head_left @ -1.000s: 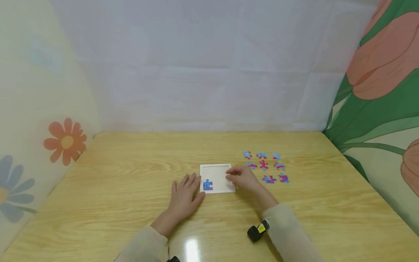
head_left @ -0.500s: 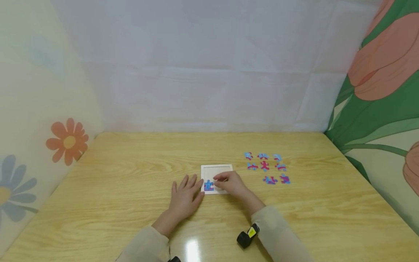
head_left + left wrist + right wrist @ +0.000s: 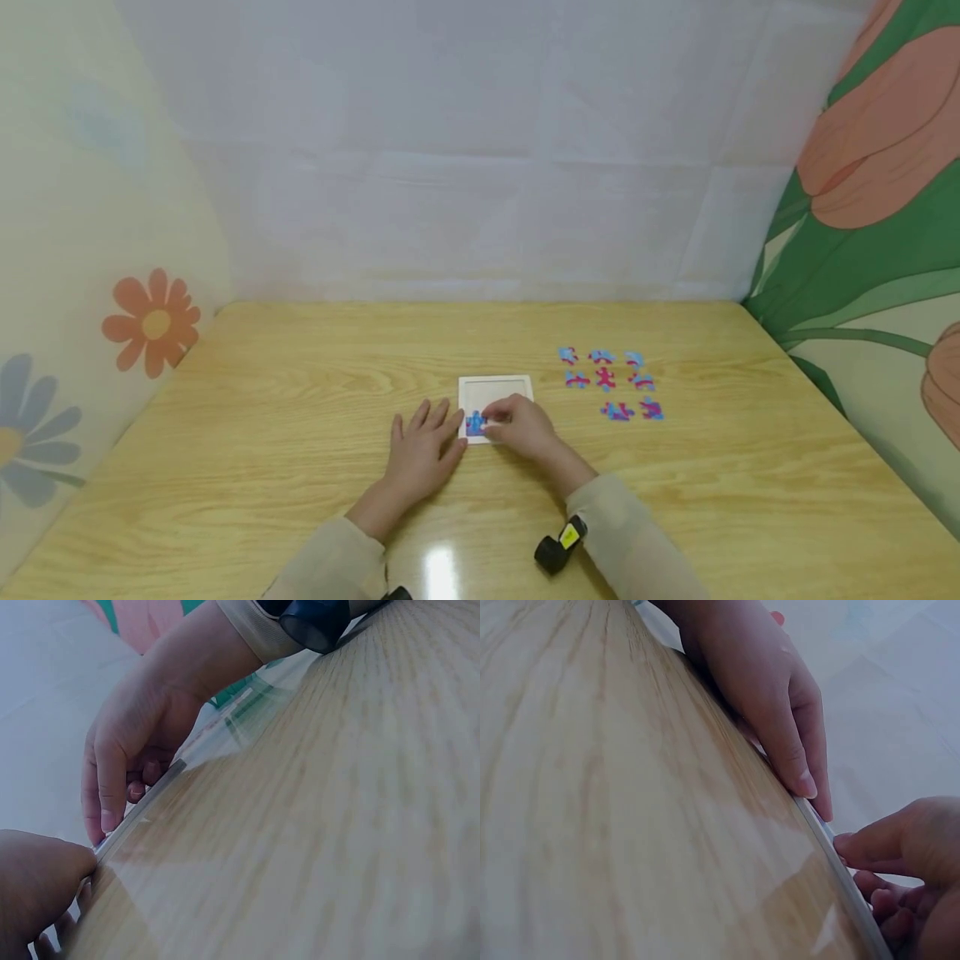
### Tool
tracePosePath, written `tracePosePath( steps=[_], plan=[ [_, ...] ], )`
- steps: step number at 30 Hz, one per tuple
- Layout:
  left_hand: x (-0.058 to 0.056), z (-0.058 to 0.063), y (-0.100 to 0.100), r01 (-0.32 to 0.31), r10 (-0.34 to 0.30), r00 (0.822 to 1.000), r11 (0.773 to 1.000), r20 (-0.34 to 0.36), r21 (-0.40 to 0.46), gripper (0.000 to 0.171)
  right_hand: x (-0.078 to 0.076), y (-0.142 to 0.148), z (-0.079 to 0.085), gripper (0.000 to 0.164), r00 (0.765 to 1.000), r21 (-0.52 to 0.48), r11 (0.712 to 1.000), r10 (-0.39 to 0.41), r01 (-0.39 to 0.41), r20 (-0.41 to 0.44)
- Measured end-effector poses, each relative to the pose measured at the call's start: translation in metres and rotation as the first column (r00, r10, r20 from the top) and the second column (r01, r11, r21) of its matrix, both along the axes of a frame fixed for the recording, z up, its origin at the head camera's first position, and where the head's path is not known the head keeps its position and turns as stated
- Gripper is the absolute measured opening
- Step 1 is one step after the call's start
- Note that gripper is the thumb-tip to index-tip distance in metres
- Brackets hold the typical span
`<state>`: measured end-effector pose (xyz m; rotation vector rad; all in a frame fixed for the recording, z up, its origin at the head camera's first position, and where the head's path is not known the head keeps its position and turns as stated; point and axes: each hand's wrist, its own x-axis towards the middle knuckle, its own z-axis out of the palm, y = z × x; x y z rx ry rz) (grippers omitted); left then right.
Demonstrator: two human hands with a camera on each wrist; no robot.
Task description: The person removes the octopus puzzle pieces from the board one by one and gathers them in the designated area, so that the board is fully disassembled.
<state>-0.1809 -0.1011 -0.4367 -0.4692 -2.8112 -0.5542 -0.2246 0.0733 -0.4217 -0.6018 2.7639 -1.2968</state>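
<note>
A white square puzzle frame point(image 3: 495, 388) lies on the table. In its near left corner sits a blue and purple jigsaw piece point(image 3: 474, 424). My right hand point(image 3: 527, 429) reaches over the frame's near right part, thumb and index fingertip at this piece's right edge, seeming to pinch it. The fingertips cover part of that edge. My left hand point(image 3: 422, 454) lies on the table with fingers spread, its index finger and thumb against the frame's left side. The left wrist view shows the right hand point(image 3: 142, 727) bent down at the frame's edge. Both wrist views hide the piece.
Right of the frame, several loose blue and pink jigsaw pieces point(image 3: 605, 379) lie in rows on the wooden table point(image 3: 300, 400). A white cloth point(image 3: 450, 167) hangs behind it. Painted flowers cover the side panels point(image 3: 862, 250).
My right hand has moved left from the frame's right rim to the jigsaw piece in its near left corner. My left hand stays in place, as do the loose pieces.
</note>
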Motion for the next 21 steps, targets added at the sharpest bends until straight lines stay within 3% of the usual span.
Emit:
tracePosePath(
  steps=[6, 21],
  plan=[
    [0.0007, 0.0004, 0.0002, 0.003, -0.003, 1.0, 1.0, -0.005, -0.003, 0.042, 0.0007, -0.0025, 0.0012, 0.016, 1.0, 0.006, 1.0, -0.025, 0.025, 0.003],
    [0.0, 0.001, -0.0008, -0.001, 0.001, 1.0, 1.0, -0.005, 0.008, 0.043, 0.0002, -0.0064, -0.0002, 0.009, 0.998, -0.18, 0.982, -0.056, 0.06, 0.029]
  ],
)
